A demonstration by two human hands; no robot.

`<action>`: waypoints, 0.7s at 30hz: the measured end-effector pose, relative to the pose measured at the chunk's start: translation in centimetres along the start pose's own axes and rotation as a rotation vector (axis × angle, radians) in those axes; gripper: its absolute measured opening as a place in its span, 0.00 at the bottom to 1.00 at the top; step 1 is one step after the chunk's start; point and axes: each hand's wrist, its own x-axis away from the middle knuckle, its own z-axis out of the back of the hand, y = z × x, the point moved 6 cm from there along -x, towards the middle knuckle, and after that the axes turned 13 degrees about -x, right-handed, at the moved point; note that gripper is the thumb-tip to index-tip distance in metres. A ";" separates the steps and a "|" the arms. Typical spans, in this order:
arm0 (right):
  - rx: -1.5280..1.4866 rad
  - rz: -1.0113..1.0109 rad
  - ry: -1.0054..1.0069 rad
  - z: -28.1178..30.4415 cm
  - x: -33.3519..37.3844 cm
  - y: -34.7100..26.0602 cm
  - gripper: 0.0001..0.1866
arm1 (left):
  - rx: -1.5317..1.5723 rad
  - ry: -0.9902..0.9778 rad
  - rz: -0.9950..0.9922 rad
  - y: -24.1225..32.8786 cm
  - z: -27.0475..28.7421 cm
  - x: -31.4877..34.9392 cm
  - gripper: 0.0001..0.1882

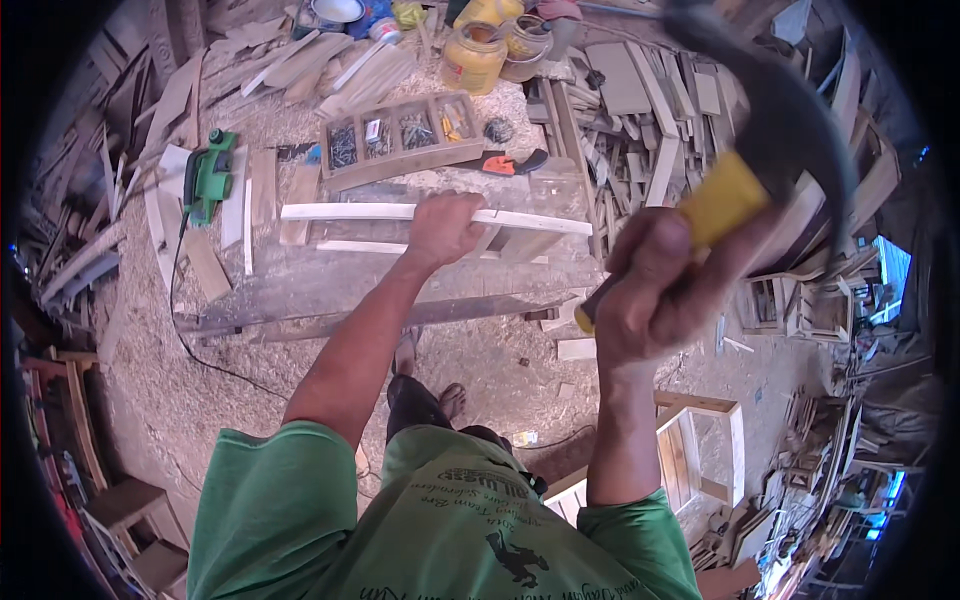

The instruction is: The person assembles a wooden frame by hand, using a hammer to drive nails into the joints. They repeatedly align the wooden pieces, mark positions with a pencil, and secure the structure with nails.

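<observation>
Your left hand [447, 228] closes over the long, pale wooden strip [345, 212] on the worn wooden desk [525, 282]; your right hand [650, 290] grips the yellow-handled, dark-headed hammer [732, 197], raised. Probably nailing: the next blow calls for clear left fingers.

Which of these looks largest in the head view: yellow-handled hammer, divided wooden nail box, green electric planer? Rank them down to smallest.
1. Yellow-handled hammer, though nearness to the camera enlarges it, so true size is unsure
2. Divided wooden nail box
3. Green electric planer
</observation>
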 end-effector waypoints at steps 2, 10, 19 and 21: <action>-0.034 0.076 -0.007 0.6 2.1 1.8 0.39 | 0.007 -0.017 -0.001 0.4 0.1 -0.4 0.17; 0.334 -0.596 -0.446 1.1 9.8 8.4 0.37 | 0.010 0.016 0.032 1.1 0.3 0.4 0.15; 0.601 -0.370 -0.556 3.3 12.4 11.2 0.36 | -0.003 -0.047 0.040 1.4 0.5 -0.9 0.15; 0.569 -0.654 -0.606 3.5 13.3 12.7 0.36 | -0.027 -0.059 0.017 2.1 0.6 -0.4 0.16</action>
